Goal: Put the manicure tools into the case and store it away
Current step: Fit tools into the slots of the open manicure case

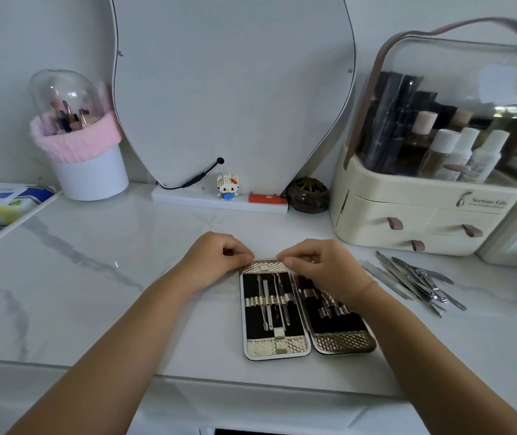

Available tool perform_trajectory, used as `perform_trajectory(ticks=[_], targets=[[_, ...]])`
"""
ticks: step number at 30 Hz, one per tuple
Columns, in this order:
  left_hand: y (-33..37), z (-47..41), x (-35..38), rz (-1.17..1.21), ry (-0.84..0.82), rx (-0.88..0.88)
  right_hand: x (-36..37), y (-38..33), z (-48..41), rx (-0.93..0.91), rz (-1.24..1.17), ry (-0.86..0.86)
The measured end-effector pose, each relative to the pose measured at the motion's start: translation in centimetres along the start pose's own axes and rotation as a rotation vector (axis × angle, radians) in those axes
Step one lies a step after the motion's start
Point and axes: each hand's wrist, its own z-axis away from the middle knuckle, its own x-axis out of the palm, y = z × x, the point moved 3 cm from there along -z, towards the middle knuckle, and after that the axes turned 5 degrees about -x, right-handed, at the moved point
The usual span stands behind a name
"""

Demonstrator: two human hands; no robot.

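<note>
A person's 2 hands meet at the far end of an open manicure case (277, 346) lying flat on a white marble counter (109, 277). The left hand (216, 255) and right hand (323, 268) both have curled fingers, the tips pinching the far rim of the case's left half. Just below the fingertips, slim metal tools (271, 296) sit under a gold band in that half. The right wrist covers part of the other half. Right of the right hand's fingers, well apart, lies a heap of loose metal tools (417, 281). Beyond the fingers stand a mirror (232, 89) and, rightward, a cream cosmetics organizer (407, 215).
</note>
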Motion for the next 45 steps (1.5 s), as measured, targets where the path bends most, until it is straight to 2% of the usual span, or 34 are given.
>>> perform_trajectory(ticks=[4,6,10,16,20,25,32,39,41,43,45], targets=[[0.0,0.1,0.2,0.059,0.000,-0.006,-5.8,3.3,3.4,0.112,0.134,0.184],[0.0,0.0,0.1,0.059,0.000,-0.005,-7.8,4.7,5.1,0.182,0.211,0.209],[-0.1,0.0,0.2,0.059,0.011,-0.004,-8.2,6.2,6.9,0.255,0.290,0.154],[-0.2,0.0,0.2,0.015,0.016,0.012,-7.6,6.5,7.0,0.245,0.367,0.181],[-0.2,-0.1,0.2,0.019,0.025,0.008,-8.1,6.5,6.7,0.301,0.393,0.178],[0.0,0.0,0.2,0.028,0.017,0.003,-8.6,6.2,6.1,0.348,0.523,0.041],[-0.1,-0.1,0.2,0.011,0.011,0.004,-8.2,5.6,6.1,0.348,0.605,-0.052],[0.0,-0.1,0.1,0.001,0.002,0.016,-8.4,5.7,6.1,0.289,0.404,0.033],[0.2,0.0,0.1,-0.006,0.003,0.019,-7.9,4.8,5.4,0.241,0.235,0.082],[0.3,0.0,0.2,-0.014,-0.005,0.022,-6.8,3.4,4.6,0.201,-0.034,0.119],[0.4,0.0,0.2,-0.020,-0.007,0.015,-5.0,1.8,3.7,0.180,-0.284,0.089]])
